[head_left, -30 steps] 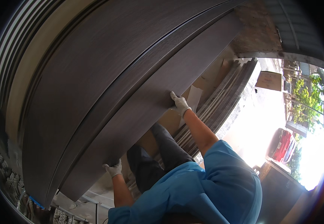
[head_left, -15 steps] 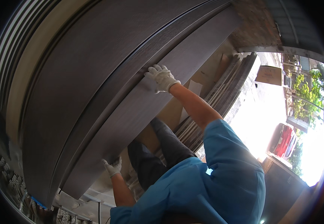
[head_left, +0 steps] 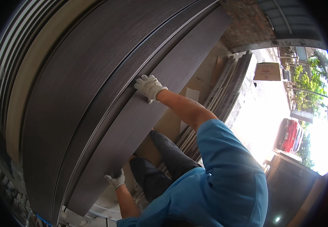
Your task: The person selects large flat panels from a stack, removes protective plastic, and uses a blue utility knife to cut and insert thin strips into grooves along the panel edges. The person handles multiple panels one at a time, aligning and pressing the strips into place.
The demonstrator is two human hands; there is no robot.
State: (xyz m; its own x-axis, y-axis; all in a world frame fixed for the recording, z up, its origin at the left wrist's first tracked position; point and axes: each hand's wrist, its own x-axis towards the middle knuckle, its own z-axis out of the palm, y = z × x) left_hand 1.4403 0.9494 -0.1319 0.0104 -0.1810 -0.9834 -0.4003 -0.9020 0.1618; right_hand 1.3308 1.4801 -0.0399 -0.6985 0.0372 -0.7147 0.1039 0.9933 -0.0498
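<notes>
A long dark brown board [head_left: 133, 125] slants across the middle, tilted beside a stack of similar dark panels [head_left: 80, 75]. My right hand [head_left: 148, 88], in a white work glove, grips its upper edge, with the fingers over the edge and the palm against the face. Farther down, my left hand [head_left: 116, 179], gloved too, holds the lower edge; its thumb lies on the face and the other fingers are partly hidden behind the board. A dark gap runs between this board and the panels.
Several long strips [head_left: 224, 90] lie bundled on the floor to the right of my legs. A cardboard box [head_left: 268, 72] stands beyond them. Outside in bright light is a red car [head_left: 290, 136]. Ribbed metal sheeting [head_left: 5, 68] borders the far left.
My right hand and the board have shifted left and down in view, and my left hand slightly down. The dark gap beside the panels looks wider. Both hands keep their grip.
</notes>
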